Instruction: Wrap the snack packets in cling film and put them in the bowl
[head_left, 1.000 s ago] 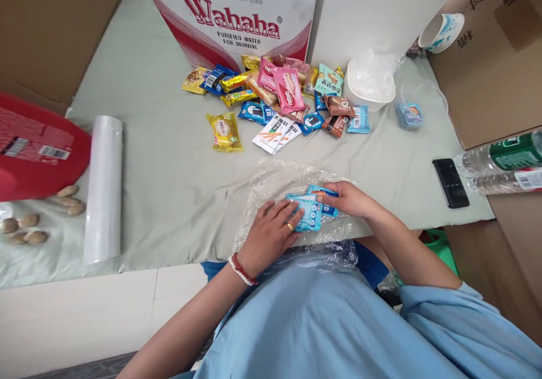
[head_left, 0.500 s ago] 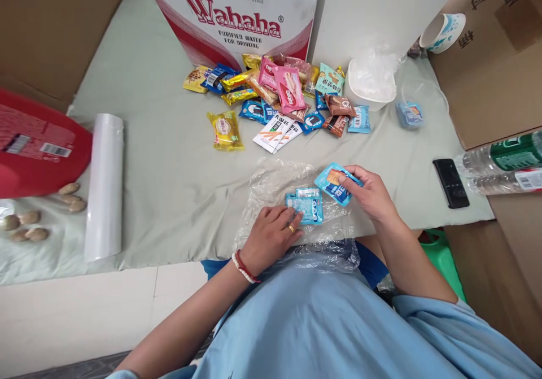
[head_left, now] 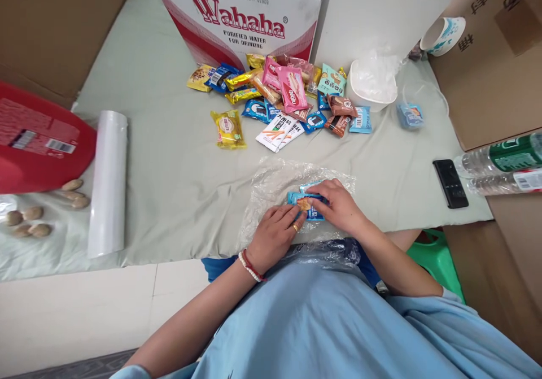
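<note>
A small stack of blue snack packets [head_left: 315,212] lies on a crumpled sheet of clear plastic wrap [head_left: 265,192] near the table's front edge. My left hand [head_left: 273,235] rests flat at the stack's left side, its fingertips on the packets. From the right, my right hand [head_left: 341,207] holds the top snack packet [head_left: 304,203] against the stack, thumb and fingers over it. The packets underneath are partly hidden by both hands. Loose plastic wrap hangs over the table edge toward my lap.
Behind lies a heap of wrapped snacks [head_left: 292,88], against a Wahaha carton [head_left: 237,23]. A white bowl [head_left: 372,88] stands beside it. To the left are a plastic wrap roll [head_left: 108,184] and a red bag [head_left: 42,142]; to the right, a phone [head_left: 450,183] and bottles [head_left: 508,158].
My right hand has moved left and brought its blue packet down onto the stack under my left hand. The left hand has stayed nearly in place.
</note>
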A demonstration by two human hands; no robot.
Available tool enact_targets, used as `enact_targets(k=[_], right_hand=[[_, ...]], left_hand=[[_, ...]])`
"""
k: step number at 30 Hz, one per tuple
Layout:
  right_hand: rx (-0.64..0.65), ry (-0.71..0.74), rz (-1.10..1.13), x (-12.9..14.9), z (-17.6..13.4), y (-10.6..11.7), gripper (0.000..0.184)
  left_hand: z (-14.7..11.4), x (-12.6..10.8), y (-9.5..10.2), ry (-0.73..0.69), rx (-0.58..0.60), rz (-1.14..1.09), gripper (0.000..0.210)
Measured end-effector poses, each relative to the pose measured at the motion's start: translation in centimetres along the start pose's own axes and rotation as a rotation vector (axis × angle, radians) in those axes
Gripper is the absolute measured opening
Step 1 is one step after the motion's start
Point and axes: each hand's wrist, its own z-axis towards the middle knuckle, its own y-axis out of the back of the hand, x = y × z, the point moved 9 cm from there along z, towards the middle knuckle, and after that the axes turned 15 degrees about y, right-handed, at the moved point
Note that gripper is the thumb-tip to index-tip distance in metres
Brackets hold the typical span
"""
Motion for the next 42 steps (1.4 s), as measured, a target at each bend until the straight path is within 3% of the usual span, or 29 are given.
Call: enact_targets(k=[4,7,10,15,17,19,24,26,28,30,33,35,37,40,42], right_hand=[[-0.055,-0.029,-0.103,-2.0,0.7,2.3,0.027],[-0.037,-0.081,-0.087,-3.0,1.4,2.8,0.023],[-0.030,-0.079,-0.027,-2.4,1.7,2.8,0.021],[0.225,-0.023,-0.108,-0.6,0.8,0.2,0.030],[0.252,-0.014,-0.108,-0.3,0.5,-0.2,0.029],[0.193,0.022,-0.013,0.3,0.5,0.3,0.021],[-0.193,0.127,0.116,1.8,-0.3,4.9,0.015],[-0.211,0.175,0.032,2.3,-1.0,4.7,0.018],[-0.114,0.186,-0.071,2.4,-1.7,2.8,0.024],[0.008,0.160,-0.128,1.9,-2.5,0.5,0.030],[0.140,0.186,-0.058,2.0,-3.4,-1.5,0.028],[0.150,0.220,0.034,2.2,-3.3,-1.0,0.026],[0.055,0.184,0.053,1.4,-2.5,1.2,0.027],[-0.080,-0.001,-0.074,-1.8,-0.8,4.0,0.030],[-0.016,-0.123,-0.115,-4.0,0.3,3.5,0.028]], left_hand=[[-0.1,0.2,-0.5,-0.003,-0.003,0.022,0.031],[-0.2,0.2,-0.3,0.001,-0.014,0.021,0.029],[-0.2,0.2,-0.1,0.002,-0.024,0.012,0.030],[-0.4,0.4,-0.2,0.020,-0.051,-0.005,0.034],[-0.4,0.5,0.0,0.037,-0.075,-0.025,0.037],[-0.5,0.7,0.5,0.066,-0.121,-0.052,0.041],[-0.8,1.3,2.8,0.169,-0.269,-0.099,0.034],[-0.8,1.2,3.7,0.189,-0.315,-0.110,0.033],[-0.8,0.6,4.2,0.161,-0.334,-0.133,0.037],[-0.4,-0.3,3.9,0.100,-0.293,-0.156,0.044],[0.6,-0.9,1.7,0.061,-0.115,-0.133,0.049],[0.9,-0.7,0.0,0.069,-0.010,-0.104,0.046],[0.9,-0.4,-0.9,0.067,0.030,-0.085,0.041],[0.7,-0.2,-1.4,0.042,0.031,-0.056,0.034],[0.5,-0.2,-1.3,0.027,0.021,-0.037,0.032]])
